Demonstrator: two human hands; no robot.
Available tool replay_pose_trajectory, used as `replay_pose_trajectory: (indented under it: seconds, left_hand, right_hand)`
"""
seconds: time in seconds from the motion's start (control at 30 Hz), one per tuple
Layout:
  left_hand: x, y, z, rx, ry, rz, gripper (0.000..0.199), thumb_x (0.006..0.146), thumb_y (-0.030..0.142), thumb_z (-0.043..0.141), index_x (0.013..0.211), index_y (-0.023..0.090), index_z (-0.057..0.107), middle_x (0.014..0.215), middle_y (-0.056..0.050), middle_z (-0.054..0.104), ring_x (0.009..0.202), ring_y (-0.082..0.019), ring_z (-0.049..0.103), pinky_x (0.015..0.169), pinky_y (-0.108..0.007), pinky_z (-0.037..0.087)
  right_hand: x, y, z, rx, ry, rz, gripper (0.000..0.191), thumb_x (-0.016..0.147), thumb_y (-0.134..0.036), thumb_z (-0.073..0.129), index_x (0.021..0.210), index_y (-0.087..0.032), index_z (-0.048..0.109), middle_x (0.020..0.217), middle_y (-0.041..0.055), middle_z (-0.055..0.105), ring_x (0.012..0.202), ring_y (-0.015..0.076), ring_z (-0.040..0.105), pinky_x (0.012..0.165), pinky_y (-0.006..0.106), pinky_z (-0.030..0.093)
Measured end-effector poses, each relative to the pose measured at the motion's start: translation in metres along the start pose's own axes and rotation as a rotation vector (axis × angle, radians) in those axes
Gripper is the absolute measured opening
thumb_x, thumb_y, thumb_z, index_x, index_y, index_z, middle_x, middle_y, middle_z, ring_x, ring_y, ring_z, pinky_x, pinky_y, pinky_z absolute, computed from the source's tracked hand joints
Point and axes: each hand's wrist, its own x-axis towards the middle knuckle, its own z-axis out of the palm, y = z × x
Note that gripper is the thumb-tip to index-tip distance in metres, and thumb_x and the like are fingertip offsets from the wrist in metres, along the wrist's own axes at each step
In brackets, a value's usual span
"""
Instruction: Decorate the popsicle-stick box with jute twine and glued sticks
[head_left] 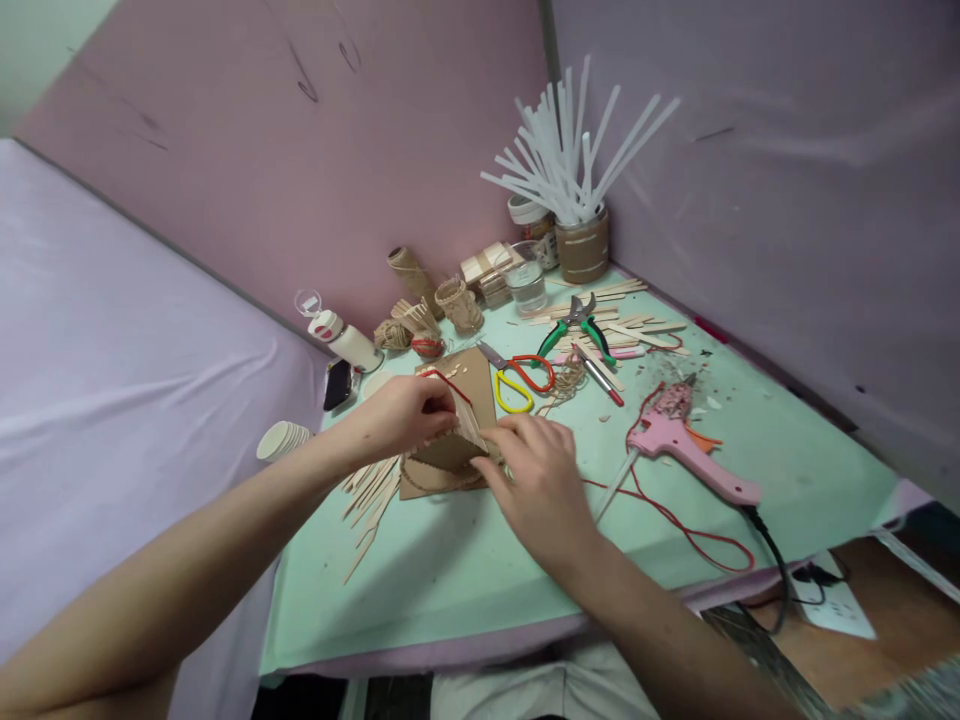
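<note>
A small cardboard model point(448, 450), shaped like a little house, stands on a flat cardboard sheet point(480, 385). Red cord point(450, 383) runs along its upper edge, and pale wooden strips cover part of it. My left hand point(412, 412) is closed over the model's top, thumb and fingers pinched together; what lies between the fingertips is hidden. At the model's right lower corner, my right hand point(534, 478) grips it between thumb and fingers. Scissors point(517, 378) with red and yellow handles lie just beyond the right hand.
A pink glue gun point(690, 455) lies at right, its cord hanging off the table edge. Green-handled pliers point(577, 325) rest on scattered wooden sticks point(637, 325). Behind stand a jar of white glue sticks point(583, 248), a water cup point(527, 287) and twine point(412, 275). Wooden forks point(371, 500) lie left.
</note>
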Motion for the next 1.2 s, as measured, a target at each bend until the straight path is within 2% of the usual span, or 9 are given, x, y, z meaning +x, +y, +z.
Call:
replay_pose_trajectory:
  seconds: [0.1,0.23,0.77,1.2]
  left_hand:
    - [0.000,-0.002,0.000,0.016,0.007,0.025,0.014,0.072,0.030,0.051,0.069,0.018,0.058,0.060,0.002,0.060,0.057,-0.012,0.052,0.053,-0.021,0.036]
    - [0.001,-0.001,0.000,0.033,0.024,0.036,0.012,0.072,0.027,0.051,0.069,0.018,0.058,0.060,0.003,0.060,0.057,-0.011,0.051,0.054,-0.021,0.036]
    - [-0.001,-0.004,0.003,0.035,0.064,0.048,0.013,0.072,0.028,0.051,0.068,0.018,0.059,0.064,0.002,0.061,0.058,-0.010,0.051,0.054,-0.021,0.036]
    - [-0.012,-0.008,0.003,-0.070,0.053,-0.033,0.014,0.073,0.029,0.048,0.068,0.019,0.055,0.061,0.002,0.059,0.057,-0.012,0.052,0.051,-0.022,0.036]
  right_hand:
    - [0.008,-0.002,0.028,0.089,0.046,0.034,0.018,0.081,-0.024,0.059,0.099,-0.021,0.060,0.095,0.0051,0.060,0.094,0.0194,0.052,0.085,0.035,0.035]
    - [0.012,0.003,0.042,0.132,0.132,0.036,0.012,0.080,-0.023,0.060,0.092,-0.021,0.063,0.090,0.0043,0.061,0.091,0.0188,0.053,0.083,0.035,0.035]
    - [0.015,0.003,0.051,0.152,0.179,0.017,0.009,0.083,-0.022,0.055,0.085,-0.020,0.064,0.085,0.0033,0.063,0.086,0.0170,0.053,0.079,0.033,0.036]
    - [0.014,0.000,0.051,0.119,0.176,0.030,0.007,0.084,-0.024,0.056,0.083,-0.021,0.062,0.084,0.0015,0.063,0.084,0.0164,0.052,0.079,0.033,0.032]
